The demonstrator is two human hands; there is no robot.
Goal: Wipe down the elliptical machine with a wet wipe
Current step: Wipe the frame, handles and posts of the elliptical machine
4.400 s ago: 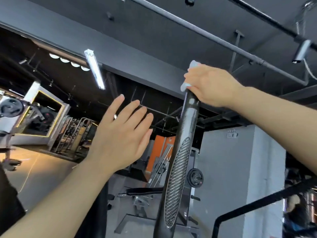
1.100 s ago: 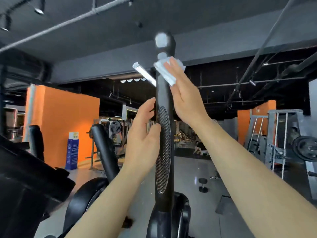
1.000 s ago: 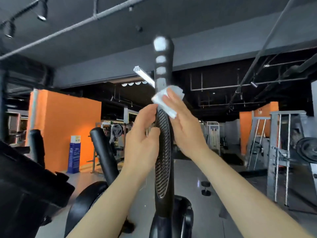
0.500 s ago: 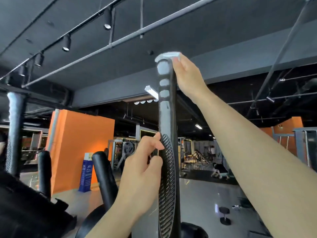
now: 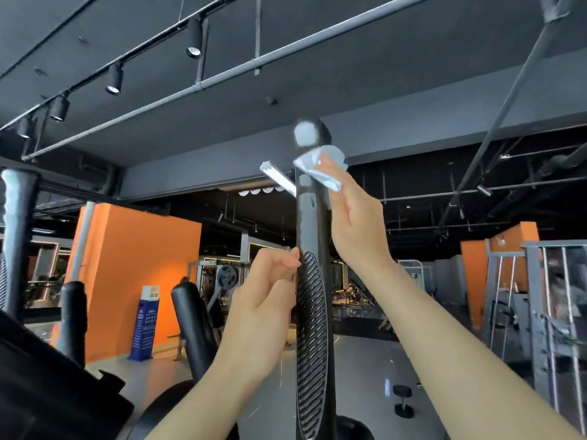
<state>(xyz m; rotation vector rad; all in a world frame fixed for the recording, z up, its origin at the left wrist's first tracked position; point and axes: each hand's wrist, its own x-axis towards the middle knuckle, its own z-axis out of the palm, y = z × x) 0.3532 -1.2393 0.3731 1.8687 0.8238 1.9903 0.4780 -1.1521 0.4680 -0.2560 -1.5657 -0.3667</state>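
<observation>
The elliptical's black upright handle [image 5: 311, 223] rises through the middle of the view, with a ribbed grip panel on its lower part and a rounded top. My right hand [image 5: 355, 223] presses a crumpled white wet wipe [image 5: 320, 168] against the handle's right side just below the top, fingers fairly straight. My left hand [image 5: 263, 300] is at the handle's left edge, beside the top of the ribbed panel, fingers loosely bent and fingertips touching the bar.
Another upright handle [image 5: 17, 236] stands at the far left, above the machine's dark console [image 5: 47, 385]. A padded black roller [image 5: 190, 325] stands behind my left arm. Orange walls, weight racks [image 5: 546, 312] at right and a dumbbell [image 5: 402, 401] on the floor fill the gym behind.
My right hand has slid the wipe down from the handle's tip to just below the top. My left hand stays beside the ribbed panel. The camera has tilted slightly down.
</observation>
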